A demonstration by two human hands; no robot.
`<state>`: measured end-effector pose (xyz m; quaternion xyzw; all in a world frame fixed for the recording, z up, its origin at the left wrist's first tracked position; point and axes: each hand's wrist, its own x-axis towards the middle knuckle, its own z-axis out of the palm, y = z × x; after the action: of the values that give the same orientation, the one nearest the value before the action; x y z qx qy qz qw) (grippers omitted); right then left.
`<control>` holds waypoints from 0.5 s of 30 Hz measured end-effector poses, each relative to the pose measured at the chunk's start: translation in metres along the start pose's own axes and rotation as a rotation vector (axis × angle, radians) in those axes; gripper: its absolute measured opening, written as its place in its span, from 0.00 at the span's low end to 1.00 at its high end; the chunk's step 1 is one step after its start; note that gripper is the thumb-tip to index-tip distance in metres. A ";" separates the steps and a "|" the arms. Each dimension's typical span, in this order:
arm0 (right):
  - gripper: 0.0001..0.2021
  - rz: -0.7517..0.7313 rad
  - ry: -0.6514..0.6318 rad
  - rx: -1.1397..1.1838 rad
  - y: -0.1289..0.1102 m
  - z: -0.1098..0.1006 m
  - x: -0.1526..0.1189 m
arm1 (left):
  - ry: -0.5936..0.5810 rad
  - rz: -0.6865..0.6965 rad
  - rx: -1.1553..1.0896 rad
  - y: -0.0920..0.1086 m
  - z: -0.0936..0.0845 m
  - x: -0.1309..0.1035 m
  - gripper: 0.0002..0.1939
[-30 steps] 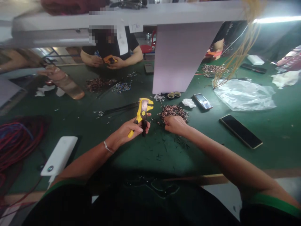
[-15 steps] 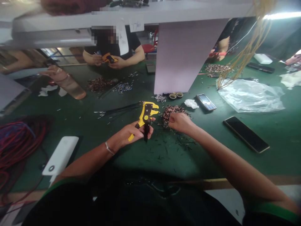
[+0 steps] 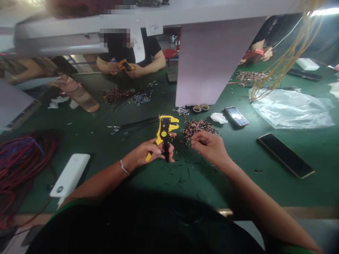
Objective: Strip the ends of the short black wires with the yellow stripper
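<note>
My left hand [image 3: 150,151] is wrapped round the handles of a yellow and black wire stripper [image 3: 164,133], its jaws pointing right. At the front edge of a pile of short copper-and-black wire pieces [image 3: 197,127], my right hand [image 3: 210,146] has its thumb and fingertips pinched together. Whatever lies between those fingertips is too small to make out. A bundle of long black wires [image 3: 137,123] with pale tips lies behind and left of the stripper. Small black scraps [image 3: 181,180] are scattered below both hands.
Right of the pile stand a crumpled tissue [image 3: 219,118], a keypad phone [image 3: 236,116] and a dark smartphone [image 3: 286,155]. A white power bank [image 3: 70,175] and red cable coils [image 3: 23,158] are at left. Tape rolls [image 3: 200,108] sit by the divider [image 3: 212,63]. Across the table, a co-worker holds an orange tool [image 3: 124,65].
My right hand has drawn back a little from the wire pile toward me, its fingertips now showing in a pinch. The left hand keeps the stripper in nearly the same place. The view shifted slightly.
</note>
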<state>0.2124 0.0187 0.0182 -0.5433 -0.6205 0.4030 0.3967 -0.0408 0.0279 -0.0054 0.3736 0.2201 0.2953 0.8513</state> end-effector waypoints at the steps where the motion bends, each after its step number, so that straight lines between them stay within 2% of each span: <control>1: 0.05 -0.027 -0.001 -0.026 0.000 0.001 -0.002 | 0.009 -0.002 0.005 0.000 0.000 0.000 0.43; 8: 0.10 -0.131 0.058 -0.170 0.003 0.001 -0.013 | 0.035 0.055 0.045 0.000 0.000 0.001 0.35; 12: 0.10 -0.097 0.074 -0.145 0.005 0.002 -0.012 | 0.020 0.064 0.053 0.000 0.003 0.002 0.34; 15: 0.10 -0.026 0.082 -0.058 0.010 0.002 -0.010 | 0.025 0.048 0.047 -0.001 0.007 0.001 0.38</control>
<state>0.2146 0.0092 0.0076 -0.5626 -0.6222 0.3569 0.4111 -0.0352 0.0241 -0.0022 0.3950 0.2286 0.3148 0.8322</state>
